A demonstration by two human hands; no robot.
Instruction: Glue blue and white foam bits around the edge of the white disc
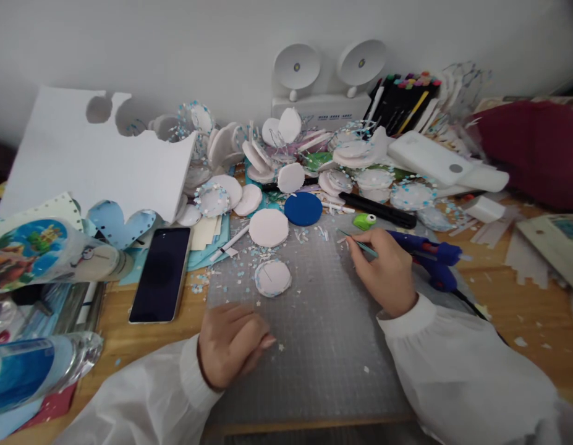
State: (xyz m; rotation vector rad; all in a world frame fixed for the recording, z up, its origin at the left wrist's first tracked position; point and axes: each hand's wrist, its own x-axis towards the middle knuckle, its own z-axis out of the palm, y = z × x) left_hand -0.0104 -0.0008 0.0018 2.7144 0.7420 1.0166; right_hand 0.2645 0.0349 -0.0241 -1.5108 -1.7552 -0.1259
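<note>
My right hand [384, 267] is closed on thin green tweezers [366, 248], their tips pointing up and left over the grey cutting mat [323, 346]. My left hand [234, 345] rests near the mat's left side with its fingers curled together; whether anything is inside them is hidden. Just above it lies a white disc with a pale blue speckled rim [273, 278]. Behind that are a plain white disc [268, 227] and a dark blue disc [303, 209]. Small white and blue bits are scattered around the discs.
Right of my right hand lies a blue glue gun [425, 250] with its cord. A phone [160, 275], a plastic bottle [40, 371] and a printed cup [59, 253] are at the left. Many white discs [290, 178] are piled behind the mat.
</note>
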